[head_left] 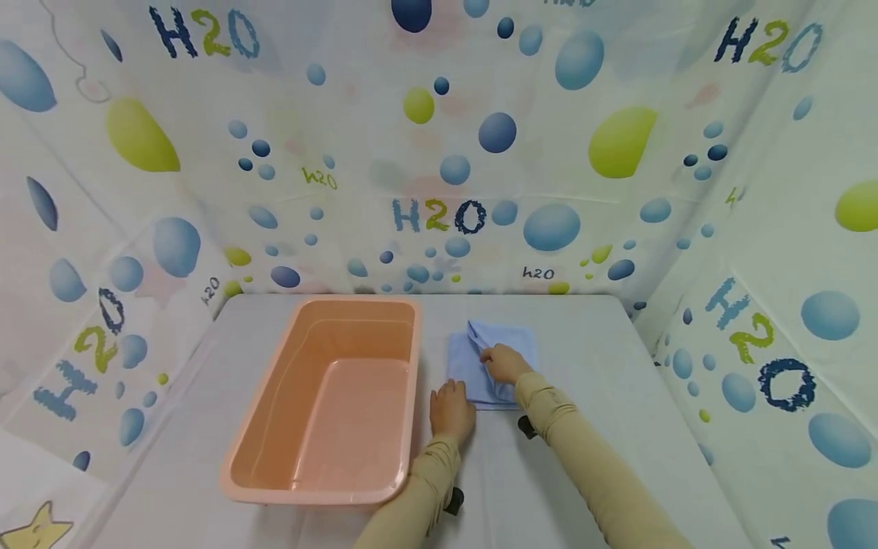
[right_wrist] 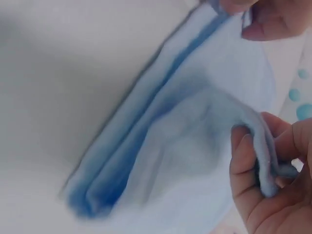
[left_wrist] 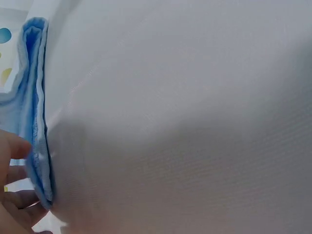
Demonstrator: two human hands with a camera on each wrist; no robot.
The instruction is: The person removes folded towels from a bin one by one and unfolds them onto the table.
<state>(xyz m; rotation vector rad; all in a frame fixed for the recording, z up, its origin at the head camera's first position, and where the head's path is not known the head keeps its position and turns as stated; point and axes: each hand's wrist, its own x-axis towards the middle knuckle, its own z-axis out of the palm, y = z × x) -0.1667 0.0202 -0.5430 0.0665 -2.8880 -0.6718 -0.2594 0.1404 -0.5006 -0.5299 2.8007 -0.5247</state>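
A folded light-blue towel (head_left: 458, 366) lies on the table, its stacked layers showing along the edge in the left wrist view. At its far side, a top layer is raised into a peak. My right hand (head_left: 506, 364) is over the towel and pinches a fold of that layer between thumb and fingers; the right wrist view shows the bunched fabric in the grip. My left hand (head_left: 452, 410) is at the towel's near left corner, its fingers (left_wrist: 22, 199) holding the edge there. Part of the left hand's grip is hidden by the towel.
A peach-coloured plastic basin (head_left: 415, 381) stands on the white-covered table (head_left: 590, 343), left of the towel. My left forearm passes close by the basin's near right corner. Printed curtains (head_left: 370, 137) with bubbles and H2O lettering surround the table at the back and sides.
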